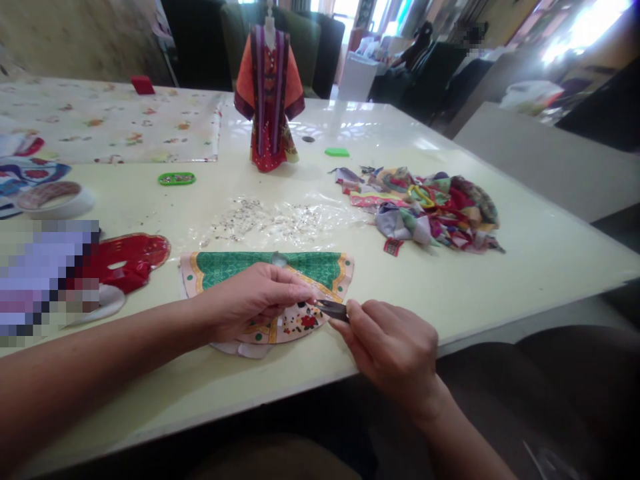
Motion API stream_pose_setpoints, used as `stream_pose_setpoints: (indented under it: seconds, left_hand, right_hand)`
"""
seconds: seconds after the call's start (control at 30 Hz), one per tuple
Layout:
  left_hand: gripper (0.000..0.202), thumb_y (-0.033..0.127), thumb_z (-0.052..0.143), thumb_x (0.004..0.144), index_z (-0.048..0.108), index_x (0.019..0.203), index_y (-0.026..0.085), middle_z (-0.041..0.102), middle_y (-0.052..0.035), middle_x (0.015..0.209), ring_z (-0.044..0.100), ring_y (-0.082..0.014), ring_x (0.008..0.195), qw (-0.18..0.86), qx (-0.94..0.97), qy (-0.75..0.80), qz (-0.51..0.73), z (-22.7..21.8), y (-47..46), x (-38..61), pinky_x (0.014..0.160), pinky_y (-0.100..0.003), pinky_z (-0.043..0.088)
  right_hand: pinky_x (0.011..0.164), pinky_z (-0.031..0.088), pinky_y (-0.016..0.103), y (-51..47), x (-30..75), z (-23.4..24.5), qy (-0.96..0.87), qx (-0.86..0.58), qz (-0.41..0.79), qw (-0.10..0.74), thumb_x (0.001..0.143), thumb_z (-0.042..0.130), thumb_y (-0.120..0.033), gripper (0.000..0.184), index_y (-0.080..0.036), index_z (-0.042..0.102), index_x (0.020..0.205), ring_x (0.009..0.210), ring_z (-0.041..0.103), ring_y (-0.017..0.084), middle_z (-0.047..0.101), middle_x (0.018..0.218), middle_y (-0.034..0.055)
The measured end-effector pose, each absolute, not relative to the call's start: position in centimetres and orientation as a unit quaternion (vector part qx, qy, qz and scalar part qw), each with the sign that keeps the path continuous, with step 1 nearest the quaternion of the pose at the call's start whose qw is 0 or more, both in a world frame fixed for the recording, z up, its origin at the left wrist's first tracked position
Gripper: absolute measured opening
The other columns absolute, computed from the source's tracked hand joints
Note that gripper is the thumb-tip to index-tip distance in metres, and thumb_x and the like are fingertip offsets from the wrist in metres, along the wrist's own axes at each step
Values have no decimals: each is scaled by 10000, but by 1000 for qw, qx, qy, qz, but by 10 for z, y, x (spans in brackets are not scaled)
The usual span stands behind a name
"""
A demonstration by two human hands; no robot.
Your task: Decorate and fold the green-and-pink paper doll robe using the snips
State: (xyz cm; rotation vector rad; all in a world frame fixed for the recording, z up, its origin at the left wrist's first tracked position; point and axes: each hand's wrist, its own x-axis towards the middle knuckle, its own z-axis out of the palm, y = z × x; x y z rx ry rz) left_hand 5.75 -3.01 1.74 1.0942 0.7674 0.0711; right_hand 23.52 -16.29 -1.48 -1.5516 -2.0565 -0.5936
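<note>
Our left hand lies curled and narrow over a fan-shaped printed panel, pressing it down; whether the fingers also pinch it we cannot tell. Our right hand is closed in a narrow pinch on small dark snips, their tips at the panel's lower edge, just beside the left fingertips. We read this as a steadying arrangement: one hand keeps the panel flat so the other can work precisely at its edge.

Largest first. The surface carries an upright costume on a stand at the far side, apparently placed in clear view for display or reference. To the right sits a heap of mixed fabric scraps, seemingly kept away from the work. The panel lies near the front edge, below a clear plastic sheet strewn with pale bits and right of a red cut-out piece. Smallest is a green tray; its contents are too small to tell.
</note>
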Motion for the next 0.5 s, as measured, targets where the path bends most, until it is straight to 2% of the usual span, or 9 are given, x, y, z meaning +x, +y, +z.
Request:
stream_pose_setpoints:
  seconds: [0.3, 0.5]
  left_hand:
    - [199, 319, 685, 800, 659, 685, 159, 298, 79, 448, 163, -42, 408, 780, 514, 355, 32, 14, -29, 57, 390, -205, 80]
    - [180, 305, 686, 808, 683, 709, 154, 370, 76, 437, 194, -33, 386, 774, 522, 355, 37, 13, -29, 57, 369, -188, 129]
  right_hand:
    - [543, 296, 276, -162, 235, -17, -755, -573, -188, 257, 906, 599, -270, 156, -129, 658, 875, 549, 469, 114, 550, 589, 2]
    - [544, 317, 248, -162, 235, -18, -746, -591, -115, 285, 915, 577, -254, 162, -156, 633, 798, 544, 484, 98, 536, 592, -8]
